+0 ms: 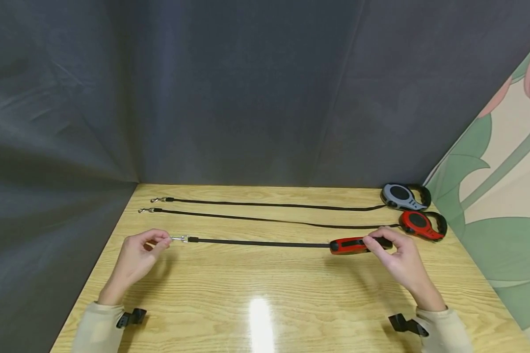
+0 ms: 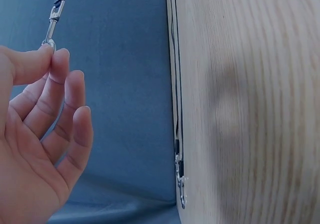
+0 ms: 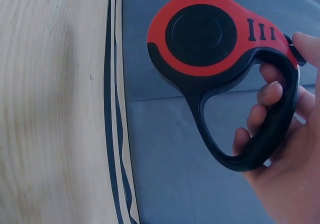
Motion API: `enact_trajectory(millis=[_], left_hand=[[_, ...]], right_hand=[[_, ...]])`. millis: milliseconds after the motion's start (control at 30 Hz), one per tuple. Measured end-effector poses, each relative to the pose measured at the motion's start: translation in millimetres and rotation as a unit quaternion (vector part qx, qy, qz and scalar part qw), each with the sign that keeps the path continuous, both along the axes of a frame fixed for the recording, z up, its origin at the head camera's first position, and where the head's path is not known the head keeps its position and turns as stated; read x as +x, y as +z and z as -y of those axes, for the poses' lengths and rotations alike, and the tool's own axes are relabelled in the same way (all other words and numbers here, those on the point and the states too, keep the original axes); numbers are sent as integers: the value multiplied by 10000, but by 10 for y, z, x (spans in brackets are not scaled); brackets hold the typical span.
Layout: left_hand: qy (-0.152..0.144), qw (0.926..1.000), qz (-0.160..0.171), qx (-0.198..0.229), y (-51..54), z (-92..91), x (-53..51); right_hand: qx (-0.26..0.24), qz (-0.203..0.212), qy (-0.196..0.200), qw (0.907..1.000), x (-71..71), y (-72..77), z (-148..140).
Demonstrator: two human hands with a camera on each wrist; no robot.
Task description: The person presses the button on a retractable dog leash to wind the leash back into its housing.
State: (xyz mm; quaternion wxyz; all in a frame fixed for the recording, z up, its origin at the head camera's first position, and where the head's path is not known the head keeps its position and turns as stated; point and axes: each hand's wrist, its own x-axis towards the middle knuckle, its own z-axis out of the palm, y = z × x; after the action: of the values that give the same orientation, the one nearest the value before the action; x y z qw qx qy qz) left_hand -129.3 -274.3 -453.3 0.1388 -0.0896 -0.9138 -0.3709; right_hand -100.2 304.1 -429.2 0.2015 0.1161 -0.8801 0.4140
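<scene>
A red and black retractable dog leash (image 1: 349,245) is held above the table, its black strap (image 1: 260,242) drawn out straight between both hands. My right hand (image 1: 404,257) grips the leash's black handle (image 3: 277,129), fingers curled through the loop and thumb by the button at the top. At the strap's other end, my left hand (image 1: 141,255) pinches the silver snap hook (image 2: 51,31) between thumb and index finger. The other left fingers are loosely bent, as the left wrist view shows.
Behind lie a grey retractable leash (image 1: 399,196) and another red one (image 1: 417,224), straps stretched leftward to their snap hooks (image 1: 145,210) on the wooden table (image 1: 203,294). A dark grey curtain (image 1: 247,98) stands at the back and left, a floral cloth (image 1: 503,220) at the right.
</scene>
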Motion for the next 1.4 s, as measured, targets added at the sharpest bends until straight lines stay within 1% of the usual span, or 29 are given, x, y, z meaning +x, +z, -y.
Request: enact_trajectory(millis=[267,433,633,800,1133,1400], left_hand=[[-25,9999,2,-99,5,-34,-13],[-87,9999,5,-110,12,-67,-24],[-277,9995,-96,-150,17,-112,-41],[-301,9992,-102,-250,33,-154,-35],[-379,9988,-38,-293,13,-197,-30],[-418,9986,59,-329,-5,-234,-42]], right_hand=[[10,93,57,9999,-23,-8,43],[-25,51,250,9997,-54,-9,91],[147,55,283,9995,-76,13,164],[259,89,314,9991,-89,20,195],[217,20,558,9982,-91,-28,237],[192,124,652,9976,-85,-81,290]])
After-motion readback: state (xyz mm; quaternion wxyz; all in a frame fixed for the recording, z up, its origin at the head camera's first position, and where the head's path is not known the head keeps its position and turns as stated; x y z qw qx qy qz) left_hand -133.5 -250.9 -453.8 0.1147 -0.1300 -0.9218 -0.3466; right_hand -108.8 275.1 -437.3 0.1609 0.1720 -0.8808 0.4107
